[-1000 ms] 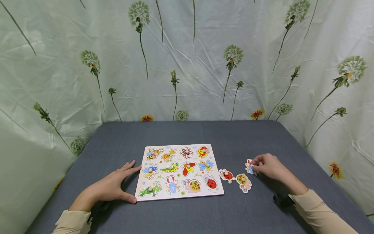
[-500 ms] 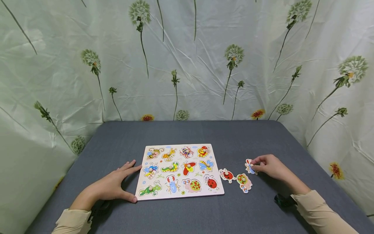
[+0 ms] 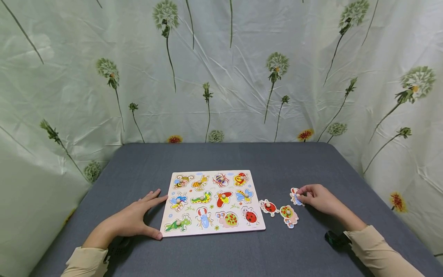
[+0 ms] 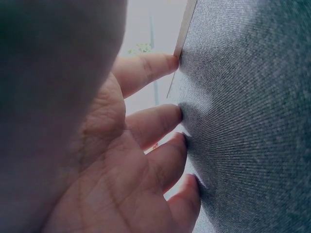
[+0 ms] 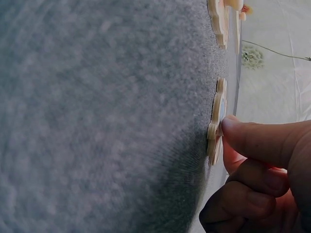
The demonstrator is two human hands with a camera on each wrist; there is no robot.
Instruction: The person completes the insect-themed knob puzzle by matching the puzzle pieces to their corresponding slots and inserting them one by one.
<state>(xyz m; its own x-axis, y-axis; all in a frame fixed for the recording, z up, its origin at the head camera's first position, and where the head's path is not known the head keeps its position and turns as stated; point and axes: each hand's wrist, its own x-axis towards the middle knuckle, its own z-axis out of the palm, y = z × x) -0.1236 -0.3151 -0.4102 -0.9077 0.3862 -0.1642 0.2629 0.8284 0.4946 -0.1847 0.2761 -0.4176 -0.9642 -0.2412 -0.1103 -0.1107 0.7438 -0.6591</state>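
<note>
A pale wooden knob puzzle board [image 3: 210, 185] printed with insects lies at the middle of the table. My left hand [image 3: 133, 217] rests at the board's left edge, thumb and index finger touching it, fingers spread. To the right of the board, my right hand [image 3: 320, 198] pinches a red-and-blue beetle puzzle piece [image 3: 295, 195] by its knob, thumb against index finger. The right wrist view has this beetle piece [image 5: 216, 104] lying flat on the cloth, its knob hidden by the fingers. A ladybug piece [image 3: 270, 208] and a snail piece [image 3: 289, 216] lie between board and right hand.
Dark grey cloth covers the table [image 3: 221, 256]. Behind and beside it hangs a pale curtain [image 3: 238, 96] with dandelion prints. Several knobbed pieces sit in the board; the beetle, snail and ladybug places in its front row show no knob.
The right hand and the beetle piece have shifted very slightly to the left. The left hand and the board keep their places.
</note>
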